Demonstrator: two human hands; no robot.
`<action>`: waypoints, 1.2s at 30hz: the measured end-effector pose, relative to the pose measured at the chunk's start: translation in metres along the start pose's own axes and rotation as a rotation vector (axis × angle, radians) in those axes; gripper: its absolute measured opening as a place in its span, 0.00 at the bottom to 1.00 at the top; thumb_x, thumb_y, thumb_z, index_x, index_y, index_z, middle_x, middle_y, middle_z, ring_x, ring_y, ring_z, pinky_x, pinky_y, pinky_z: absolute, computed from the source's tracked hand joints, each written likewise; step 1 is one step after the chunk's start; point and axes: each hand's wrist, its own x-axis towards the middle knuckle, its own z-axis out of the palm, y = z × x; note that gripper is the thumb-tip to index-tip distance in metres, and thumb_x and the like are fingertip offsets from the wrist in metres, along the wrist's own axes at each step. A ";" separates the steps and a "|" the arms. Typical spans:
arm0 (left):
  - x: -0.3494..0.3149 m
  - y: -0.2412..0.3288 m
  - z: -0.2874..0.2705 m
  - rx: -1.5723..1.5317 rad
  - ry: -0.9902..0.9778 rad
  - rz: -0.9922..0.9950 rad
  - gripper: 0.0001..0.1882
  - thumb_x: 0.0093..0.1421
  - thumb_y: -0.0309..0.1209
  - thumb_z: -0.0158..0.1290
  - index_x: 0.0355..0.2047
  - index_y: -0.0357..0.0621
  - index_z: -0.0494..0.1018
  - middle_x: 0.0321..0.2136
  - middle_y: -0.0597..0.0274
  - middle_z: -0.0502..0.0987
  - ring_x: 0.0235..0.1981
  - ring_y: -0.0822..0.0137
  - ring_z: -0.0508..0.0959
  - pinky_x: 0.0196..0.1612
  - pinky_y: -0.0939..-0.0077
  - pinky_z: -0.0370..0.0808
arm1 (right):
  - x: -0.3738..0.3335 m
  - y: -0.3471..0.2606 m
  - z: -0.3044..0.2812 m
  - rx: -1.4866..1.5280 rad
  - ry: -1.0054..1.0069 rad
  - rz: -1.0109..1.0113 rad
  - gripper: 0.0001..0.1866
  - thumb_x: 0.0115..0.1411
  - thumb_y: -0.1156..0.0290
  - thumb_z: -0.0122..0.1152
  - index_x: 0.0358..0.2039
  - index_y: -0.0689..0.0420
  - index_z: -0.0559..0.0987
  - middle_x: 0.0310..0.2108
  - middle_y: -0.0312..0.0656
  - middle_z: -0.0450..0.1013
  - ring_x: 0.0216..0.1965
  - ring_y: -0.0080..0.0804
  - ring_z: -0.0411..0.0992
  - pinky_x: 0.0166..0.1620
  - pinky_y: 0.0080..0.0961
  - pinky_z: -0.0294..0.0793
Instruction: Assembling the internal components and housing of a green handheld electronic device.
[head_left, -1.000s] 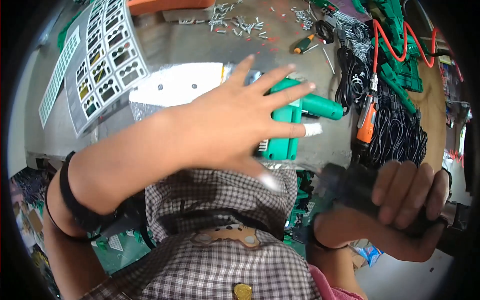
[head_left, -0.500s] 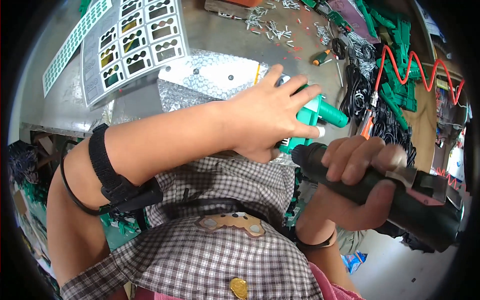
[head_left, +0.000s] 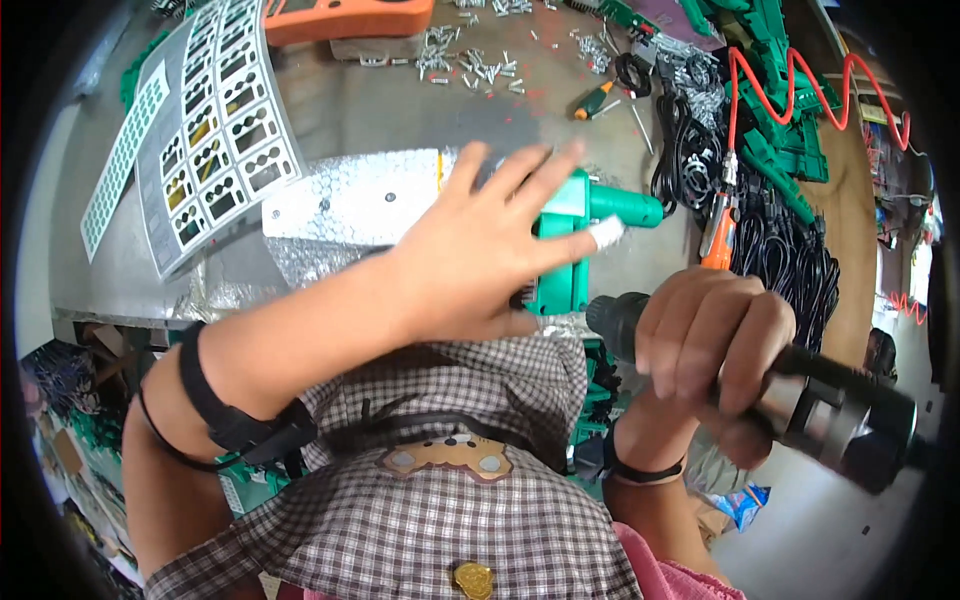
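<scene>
My left hand (head_left: 490,240) lies over a green plastic tool housing (head_left: 562,285), its fingers stretched and spread apart. A white wrap covers one fingertip. From the housing's right side sticks out a round green handle (head_left: 630,207). To its left extends a pale flat plate (head_left: 355,195) with a few dark holes, lying on bubble wrap. My right hand (head_left: 710,340) is closed around a black power screwdriver (head_left: 835,405). The driver's ribbed nose (head_left: 612,315) points left, close to the housing's near right corner; whether they touch I cannot tell.
Printed sticker sheets (head_left: 220,150) lie at the left. An orange-cased device (head_left: 345,18), loose screws (head_left: 490,70) and a small screwdriver (head_left: 593,101) are farther back. On the right are black cables (head_left: 790,265), green plastic parts (head_left: 790,150) and an orange air tool (head_left: 718,235) on a red coiled hose (head_left: 790,75).
The whole view has shifted, so the bench things appear farther left. My left fingers look straighter over the housing. The power screwdriver has turned in my right hand, still held.
</scene>
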 end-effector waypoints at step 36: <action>-0.013 -0.009 -0.031 0.018 -0.085 -0.359 0.32 0.58 0.54 0.59 0.52 0.45 0.68 0.15 0.60 0.74 0.23 0.49 0.76 0.34 0.60 0.68 | 0.059 -0.010 0.026 -0.624 0.793 -0.066 0.30 0.64 0.54 0.47 0.58 0.65 0.63 0.25 0.39 0.64 0.25 0.31 0.65 0.38 0.38 0.75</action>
